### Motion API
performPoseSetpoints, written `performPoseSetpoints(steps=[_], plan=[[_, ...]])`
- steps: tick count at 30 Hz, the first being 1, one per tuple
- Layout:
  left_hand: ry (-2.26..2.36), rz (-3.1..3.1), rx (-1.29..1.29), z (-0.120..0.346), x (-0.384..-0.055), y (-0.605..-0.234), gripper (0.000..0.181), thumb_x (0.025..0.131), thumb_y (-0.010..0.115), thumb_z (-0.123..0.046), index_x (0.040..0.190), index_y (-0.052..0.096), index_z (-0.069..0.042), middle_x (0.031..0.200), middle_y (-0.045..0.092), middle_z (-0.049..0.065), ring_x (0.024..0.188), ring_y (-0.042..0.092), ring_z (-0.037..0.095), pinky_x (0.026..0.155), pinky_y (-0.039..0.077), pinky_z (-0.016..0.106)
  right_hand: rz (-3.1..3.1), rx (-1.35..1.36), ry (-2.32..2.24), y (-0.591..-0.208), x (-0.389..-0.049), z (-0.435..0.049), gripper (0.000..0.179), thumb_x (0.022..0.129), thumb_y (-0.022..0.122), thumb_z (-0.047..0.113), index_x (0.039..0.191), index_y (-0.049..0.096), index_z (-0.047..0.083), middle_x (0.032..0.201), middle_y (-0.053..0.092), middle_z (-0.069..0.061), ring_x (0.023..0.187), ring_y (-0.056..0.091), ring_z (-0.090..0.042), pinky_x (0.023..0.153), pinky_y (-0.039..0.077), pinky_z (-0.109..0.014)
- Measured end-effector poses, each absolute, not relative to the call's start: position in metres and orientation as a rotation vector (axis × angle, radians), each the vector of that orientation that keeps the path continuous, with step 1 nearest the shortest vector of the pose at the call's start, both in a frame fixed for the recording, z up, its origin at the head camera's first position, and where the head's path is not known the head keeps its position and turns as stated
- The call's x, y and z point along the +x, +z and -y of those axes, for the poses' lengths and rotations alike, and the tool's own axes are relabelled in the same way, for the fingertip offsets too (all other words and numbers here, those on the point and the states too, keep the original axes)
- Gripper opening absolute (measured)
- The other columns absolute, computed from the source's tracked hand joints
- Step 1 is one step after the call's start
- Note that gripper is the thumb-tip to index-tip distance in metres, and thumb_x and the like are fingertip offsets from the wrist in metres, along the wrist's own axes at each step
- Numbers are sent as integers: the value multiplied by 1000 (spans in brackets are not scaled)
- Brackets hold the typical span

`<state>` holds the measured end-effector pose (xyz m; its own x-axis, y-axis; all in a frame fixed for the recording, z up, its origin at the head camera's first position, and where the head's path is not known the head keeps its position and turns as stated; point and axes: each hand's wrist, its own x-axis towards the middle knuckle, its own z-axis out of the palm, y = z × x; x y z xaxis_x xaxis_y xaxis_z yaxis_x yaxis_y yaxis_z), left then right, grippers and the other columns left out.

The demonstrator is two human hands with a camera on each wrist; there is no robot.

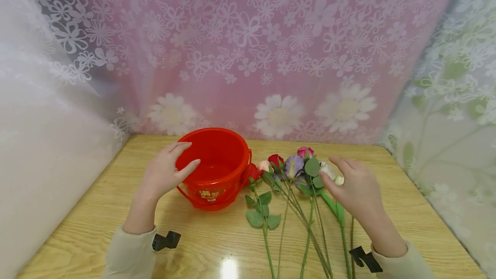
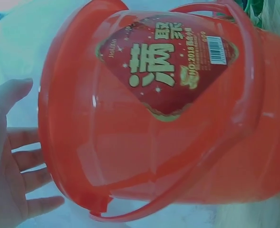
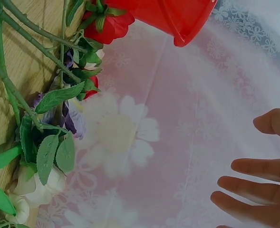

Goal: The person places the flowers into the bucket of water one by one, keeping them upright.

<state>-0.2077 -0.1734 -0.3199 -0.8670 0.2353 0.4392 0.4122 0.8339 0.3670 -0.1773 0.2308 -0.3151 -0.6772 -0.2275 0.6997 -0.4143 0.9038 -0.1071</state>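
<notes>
A red plastic bucket (image 1: 217, 184) with a printed label (image 2: 168, 66) stands upright on the table, its handle (image 2: 246, 95) hanging down along the side. My left hand (image 1: 166, 169) is near the bucket's left rim with fingers spread, holding nothing; whether it touches the rim I cannot tell. Over the right end of the flowers hovers my right hand (image 1: 358, 186), its fingers parted and nothing between them. Several artificial flowers lie to the right of the bucket: a red rose (image 1: 276, 161), a purple flower (image 1: 294, 166), a pink rose (image 1: 305, 152) and a white flower (image 3: 42, 187) among them.
The light wooden table (image 1: 97, 210) carries the bucket and the flowers, whose green stems (image 1: 306, 244) point toward me. Behind it hangs a pink curtain (image 1: 232, 55) with white flower prints. Pale patterned sheets (image 1: 457, 119) close off both sides.
</notes>
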Motion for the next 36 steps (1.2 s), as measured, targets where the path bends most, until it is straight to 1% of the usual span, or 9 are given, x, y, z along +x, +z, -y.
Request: performPoseSetpoints(steps=[3, 8, 11, 15, 17, 22, 24, 29, 36], plan=[[-674, 2600, -478, 175, -210, -324, 55, 83, 58, -38, 124, 50, -3, 126, 47, 14, 113, 42, 34, 88, 37, 52, 2355, 442, 348, -316, -177, -231, 39, 73, 66, 22, 103, 63, -2, 92, 63, -19, 77, 59, -35, 59, 47, -47], [-690, 2567, -462, 181, -216, -333, 54, 81, 62, -34, 123, 51, -1, 127, 45, 14, 116, 39, 33, 87, 39, 51, 2435, 396, 424, -316, -174, -234, 39, 76, 66, 22, 106, 61, -2, 98, 61, -21, 77, 59, -36, 51, 46, -44], [-714, 2562, -460, 186, -220, -338, 56, 80, 63, -33, 124, 49, 0, 129, 42, 16, 117, 37, 33, 88, 37, 52, 2465, 387, 467, -316, -173, -238, 38, 77, 65, 21, 107, 61, -2, 100, 61, -21, 81, 58, -37, 55, 47, -45], [-770, 2555, -476, 193, -224, -344, 59, 81, 62, -34, 125, 47, 2, 130, 40, 18, 117, 35, 35, 90, 34, 55, 2481, 393, 506, -320, -174, -244, 36, 78, 65, 19, 106, 61, -4, 99, 61, -22, 84, 58, -37, 63, 46, -50], [-798, 2551, -489, 196, -226, -347, 59, 81, 61, -34, 125, 47, 3, 131, 39, 19, 117, 35, 35, 90, 34, 55, 2491, 392, 521, -322, -174, -249, 36, 79, 65, 19, 105, 61, -4, 97, 61, -22, 79, 59, -35, 62, 46, -49], [-909, 2540, -520, 204, -229, -352, 60, 81, 62, -32, 127, 45, 3, 134, 36, 17, 120, 32, 36, 91, 31, 57, 2533, 352, 628, -325, -174, -260, 33, 81, 64, 19, 103, 61, -5, 97, 61, -24, 91, 55, -40, 72, 44, -53], [-952, 2539, -527, 206, -230, -354, 61, 81, 62, -31, 128, 44, 3, 135, 35, 17, 120, 31, 36, 91, 30, 58, 2550, 328, 684, -326, -174, -264, 34, 81, 64, 19, 105, 60, -6, 103, 59, -25, 97, 52, -42, 75, 43, -54], [-994, 2514, -552, 209, -231, -355, 61, 80, 65, -29, 126, 45, 5, 134, 36, 16, 120, 32, 35, 91, 30, 58, 2610, 271, 792, -331, -176, -276, 39, 85, 60, 23, 111, 58, -6, 106, 58, -24, 90, 56, -40, 71, 46, -51], [-986, 2526, -571, 210, -229, -358, 60, 79, 66, -29, 123, 47, 7, 133, 39, 16, 120, 34, 36, 91, 30, 57, 2681, 202, 919, -344, -174, -297, 38, 86, 57, 26, 106, 59, -7, 101, 59, -24, 88, 56, -39, 65, 49, -43]])
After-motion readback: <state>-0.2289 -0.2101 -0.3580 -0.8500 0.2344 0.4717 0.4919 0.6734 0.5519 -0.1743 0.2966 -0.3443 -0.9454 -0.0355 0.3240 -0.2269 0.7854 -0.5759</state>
